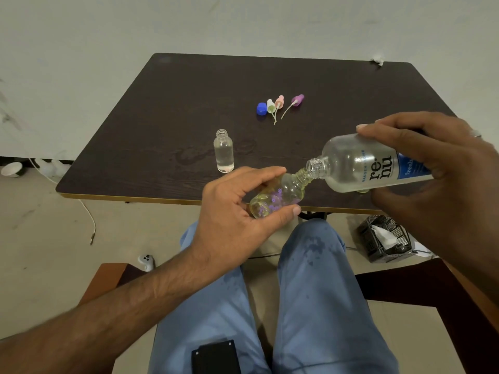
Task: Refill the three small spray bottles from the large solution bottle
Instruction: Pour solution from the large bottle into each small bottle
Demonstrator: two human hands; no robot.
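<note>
Centrally, the left hand [237,209] gripped a tilted small spray bottle [280,197], fingers curled round it; the right hand [432,157] clasped the large solution bottle [370,164], mouths touching

Single head-worn wide-angle view, forward and steeply down onto the near table [172,85] edge.

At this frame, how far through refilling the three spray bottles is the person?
Done: the clear small bottle stands uncapped on the dark table, holding liquid. In hand: the right hand tips the large labelled solution bottle into the yellowish purple-flowered bottle held by the left hand. Left: a third bottle is barely visible; three spray tops and the blue cap remain off.
</note>
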